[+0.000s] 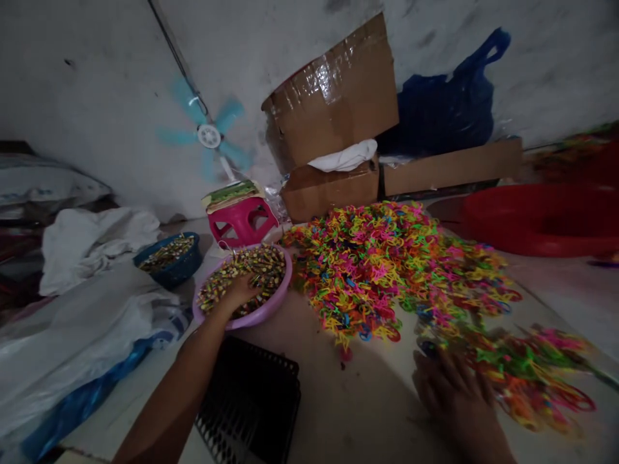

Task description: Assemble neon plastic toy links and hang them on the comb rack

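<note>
My left hand (239, 290) reaches into a pink bowl (275, 303) full of small multicoloured pieces, its fingers curled down among them. My right hand (454, 393) rests low on the floor at the near edge of a big heap of bright plastic pieces (387, 264) in pink, yellow, green and orange. The fingers of that hand are blurred by motion. A smaller blurred clump of the same pieces (532, 374) lies just right of it.
A blue bowl (169, 261) of similar small pieces sits left of the pink bowl. A pink stool (242, 222), cardboard boxes (333, 109), a blue bag (445, 109), a small fan (207, 135) and a red tub (541, 219) stand behind. A black grid tray (256, 399) lies near me.
</note>
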Motion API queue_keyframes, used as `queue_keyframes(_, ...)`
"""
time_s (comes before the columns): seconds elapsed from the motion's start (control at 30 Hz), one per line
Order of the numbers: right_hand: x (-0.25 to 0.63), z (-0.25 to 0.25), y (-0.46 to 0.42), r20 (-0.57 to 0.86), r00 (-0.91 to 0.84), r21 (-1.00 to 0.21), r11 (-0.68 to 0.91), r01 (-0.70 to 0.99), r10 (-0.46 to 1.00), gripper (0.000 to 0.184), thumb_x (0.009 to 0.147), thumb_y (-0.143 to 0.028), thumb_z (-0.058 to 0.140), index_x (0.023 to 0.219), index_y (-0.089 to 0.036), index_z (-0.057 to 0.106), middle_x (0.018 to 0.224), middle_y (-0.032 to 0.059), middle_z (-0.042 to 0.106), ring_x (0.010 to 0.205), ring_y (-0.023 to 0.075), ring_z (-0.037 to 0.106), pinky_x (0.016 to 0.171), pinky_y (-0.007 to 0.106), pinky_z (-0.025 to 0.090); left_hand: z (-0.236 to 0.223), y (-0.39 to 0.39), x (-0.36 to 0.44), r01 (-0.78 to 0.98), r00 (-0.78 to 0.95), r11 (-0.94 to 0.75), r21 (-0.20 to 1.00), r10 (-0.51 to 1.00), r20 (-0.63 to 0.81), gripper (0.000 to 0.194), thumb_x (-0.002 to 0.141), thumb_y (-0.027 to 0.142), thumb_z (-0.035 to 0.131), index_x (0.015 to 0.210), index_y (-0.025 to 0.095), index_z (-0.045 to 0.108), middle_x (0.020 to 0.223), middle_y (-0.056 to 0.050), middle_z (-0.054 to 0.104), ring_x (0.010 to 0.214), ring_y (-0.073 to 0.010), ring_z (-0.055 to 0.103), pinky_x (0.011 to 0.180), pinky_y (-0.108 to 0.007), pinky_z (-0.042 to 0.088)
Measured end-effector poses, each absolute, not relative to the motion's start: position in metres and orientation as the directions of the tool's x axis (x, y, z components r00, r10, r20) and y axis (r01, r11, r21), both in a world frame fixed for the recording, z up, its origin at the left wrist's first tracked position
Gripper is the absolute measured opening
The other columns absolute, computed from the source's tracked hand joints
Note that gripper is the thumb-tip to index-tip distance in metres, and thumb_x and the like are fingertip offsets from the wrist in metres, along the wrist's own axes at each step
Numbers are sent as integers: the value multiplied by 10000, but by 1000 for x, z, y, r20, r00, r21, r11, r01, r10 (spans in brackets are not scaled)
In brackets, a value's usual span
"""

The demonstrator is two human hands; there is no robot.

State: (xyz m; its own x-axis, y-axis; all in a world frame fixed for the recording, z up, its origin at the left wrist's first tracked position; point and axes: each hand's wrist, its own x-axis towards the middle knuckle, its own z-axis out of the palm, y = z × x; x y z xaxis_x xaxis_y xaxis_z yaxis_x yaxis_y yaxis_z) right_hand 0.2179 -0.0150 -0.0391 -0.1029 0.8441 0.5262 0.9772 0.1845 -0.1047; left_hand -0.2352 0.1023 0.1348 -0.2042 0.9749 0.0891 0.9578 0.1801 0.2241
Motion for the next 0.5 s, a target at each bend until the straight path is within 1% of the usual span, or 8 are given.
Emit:
queue_keyframes(0.07, 216, -37, -15, 537, -116, -80, 188, 979, 836, 397, 812, -359, 343, 1046, -252, 646, 1182, 93, 567, 1153, 314, 427, 914, 514, 330, 118, 115, -223, 969, -166, 147, 199, 983, 79, 532, 577, 193, 693, 1090, 159, 554, 1189, -117, 565, 1099, -254, 500, 901, -298, 367)
queue_keyframes(0.1, 215, -36, -15, 538, -123, -67, 188, 980, 834, 386, 812, -353, 354, 1042, -256, 648, 1176, 88, 572, 1147, 311, 434, 908, 502, 342, 111, 120, -218, 971, -161, 143, 192, 984, 80, 558, 577, 182, 690, 1111, 152, 532, 1227, -137, 530, 1136, -269, 467, 918, -319, 353)
queue_keyframes(0.2, 212, -36, -15, 539, -138, -35, 185, 982, 831, 367, 808, -349, 378, 1032, -258, 654, 1187, 84, 566, 1141, 310, 444, 894, 477, 362, 101, 129, -212, 972, -162, 143, 186, 983, 90, 504, 622, 206, 657, 1100, 134, 514, 1240, -168, 501, 1166, -295, 430, 938, -364, 328)
queue_keyframes(0.3, 214, -36, -14, 553, -161, -5, 197, 980, 818, 359, 805, -348, 394, 1032, -258, 658, 1196, 91, 559, 1131, 318, 455, 884, 468, 369, 105, 130, -217, 967, -165, 140, 213, 981, 106, 466, 616, 203, 653, 1062, 146, 529, 1164, -137, 564, 1124, -276, 472, 922, -331, 338)
queue_keyframes(0.37, 215, -36, -14, 567, -177, 9, 209, 978, 805, 350, 804, -334, 402, 1024, -256, 663, 1193, 98, 560, 1118, 321, 465, 879, 468, 370, 114, 127, -222, 954, -201, 162, 250, 970, 139, 422, 632, 205, 626, 1043, 162, 541, 1069, -106, 616, 1055, -264, 524, 870, -314, 369)
queue_keyframes(0.5, 216, -34, -15, 584, -178, 1, 219, 976, 792, 343, 800, -317, 417, 1030, -247, 662, 1194, 113, 556, 1115, 329, 464, 873, 475, 364, 138, 120, -227, 892, -348, 238, 385, 904, 247, 322, 680, 273, 564, 976, 147, 569, 826, -81, 655, 858, -272, 602, 717, -314, 413)
